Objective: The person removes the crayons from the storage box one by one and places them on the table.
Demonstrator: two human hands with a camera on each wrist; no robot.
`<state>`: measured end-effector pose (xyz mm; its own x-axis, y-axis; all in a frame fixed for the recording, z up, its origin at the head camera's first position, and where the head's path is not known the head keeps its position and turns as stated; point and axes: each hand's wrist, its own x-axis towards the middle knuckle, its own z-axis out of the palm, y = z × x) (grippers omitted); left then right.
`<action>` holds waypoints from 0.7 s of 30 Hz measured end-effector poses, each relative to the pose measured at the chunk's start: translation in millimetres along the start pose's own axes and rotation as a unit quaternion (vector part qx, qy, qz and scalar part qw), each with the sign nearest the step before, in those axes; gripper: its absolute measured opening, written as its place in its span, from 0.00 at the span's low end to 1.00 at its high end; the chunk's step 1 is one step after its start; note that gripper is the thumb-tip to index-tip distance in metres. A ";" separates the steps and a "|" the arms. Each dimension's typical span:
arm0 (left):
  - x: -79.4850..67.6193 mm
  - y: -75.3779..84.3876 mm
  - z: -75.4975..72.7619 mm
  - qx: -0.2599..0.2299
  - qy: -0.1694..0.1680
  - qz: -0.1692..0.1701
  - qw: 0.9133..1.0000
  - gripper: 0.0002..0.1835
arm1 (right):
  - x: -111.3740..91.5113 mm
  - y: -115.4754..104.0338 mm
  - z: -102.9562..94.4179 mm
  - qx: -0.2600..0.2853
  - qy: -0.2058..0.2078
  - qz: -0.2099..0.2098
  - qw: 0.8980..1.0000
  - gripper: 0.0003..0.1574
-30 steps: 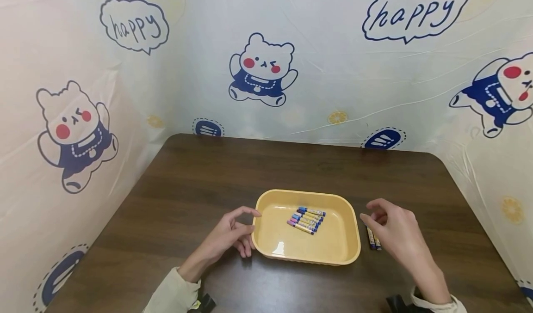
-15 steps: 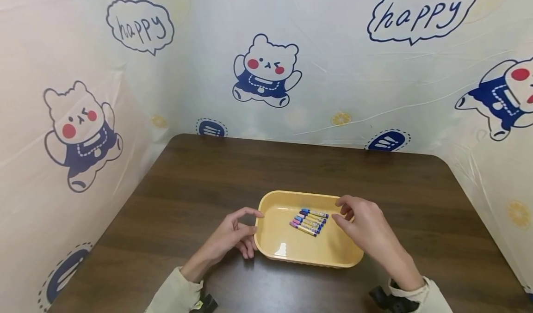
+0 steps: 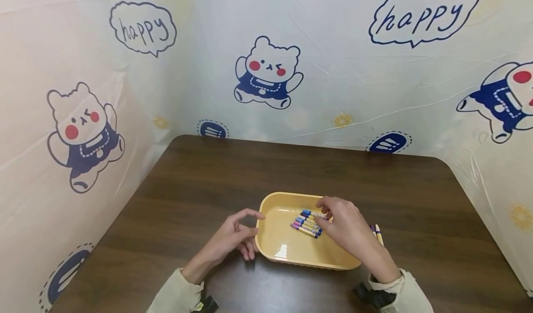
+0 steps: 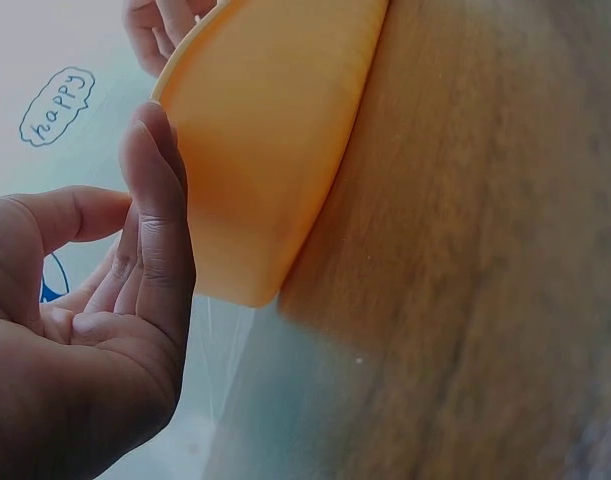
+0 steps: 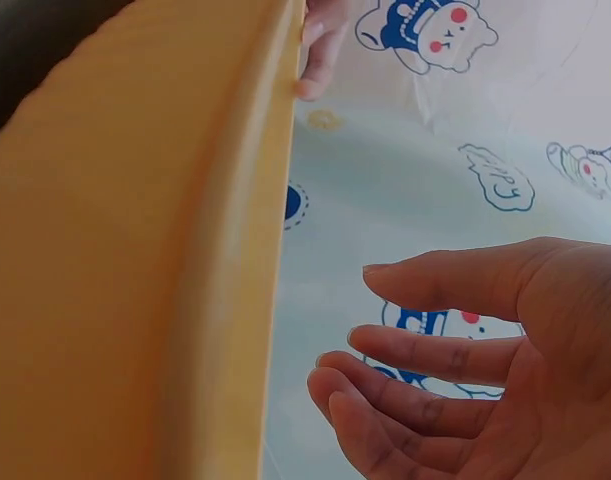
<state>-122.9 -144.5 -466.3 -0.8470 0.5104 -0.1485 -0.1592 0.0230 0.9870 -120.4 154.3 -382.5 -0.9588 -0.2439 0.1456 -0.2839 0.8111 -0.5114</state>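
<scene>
A yellow plastic tray (image 3: pixel 272 241) sits on the table with several crayons (image 3: pixel 306 230) lying side by side in it, their wrappers yellow and tips blue, pink and dark. My left hand (image 3: pixel 228 239) is at its left end, fingertips at the rim; in the left wrist view that hand (image 4: pixel 115 330) has its fingers against the outer wall. My right hand (image 3: pixel 344 221) hovers over the tray's right half, hiding the right ends of some crayons. From the right wrist view, this hand (image 5: pixel 475 370) has loosely bent, spread fingers with nothing between them.
Two more crayons (image 3: pixel 377 234) lie on the brown table (image 3: pixel 200 179) right of the tray, partly hidden by my right forearm. A cloth with printed bears (image 3: pixel 268 72) hangs behind and along both sides of the table.
My right hand has moved left, from above the two crayons beside the tray to above the crayons inside it. The left hand has stayed at the tray's left rim.
</scene>
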 end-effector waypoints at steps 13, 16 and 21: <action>-1.5 -0.1 0.7 0.002 0.001 -0.002 1.000 0.21 | 1.7 1.4 28.6 -0.006 -0.011 -0.019 1.000 0.13; -1.6 0.3 0.2 0.008 0.004 -0.005 1.000 0.21 | 3.2 3.0 35.4 -0.005 -0.014 -0.022 1.000 0.12; -1.5 1.4 -0.5 0.015 0.007 -0.013 1.000 0.20 | 4.9 6.6 46.9 0.000 -0.025 -0.026 0.999 0.08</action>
<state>-122.1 -145.7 -464.8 -0.8502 0.4966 -0.1748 -0.1662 0.0618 0.9841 -126.6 133.5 -424.9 -0.9411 -0.3127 0.1289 -0.3337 0.7966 -0.5041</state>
